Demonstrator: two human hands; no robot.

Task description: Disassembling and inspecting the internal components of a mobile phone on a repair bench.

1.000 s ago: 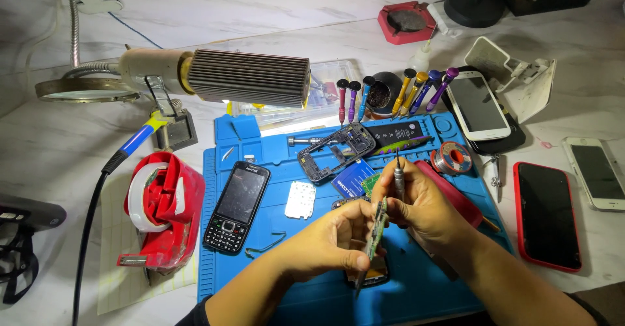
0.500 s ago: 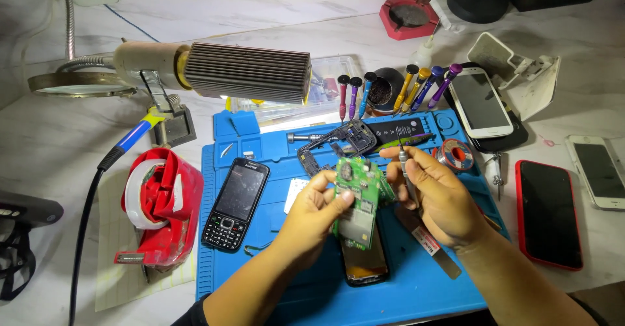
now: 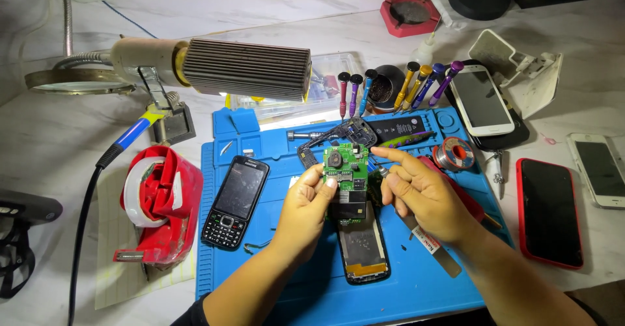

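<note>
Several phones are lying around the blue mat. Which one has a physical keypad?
The black phone on the mat's left side, beside the red tape dispenser. It has buttons under its screen; the red-cased phone and the two white phones on the right are all screen.

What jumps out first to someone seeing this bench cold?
The green circuit board held up at centre over the blue work mat, pinched in the left hand while the right hand grips a thin tool beside it. Just below lies an opened phone body. At the left edge sits a bright red tape dispenser, and a ribbed lamp head hangs over the mat's top-left corner.
</note>
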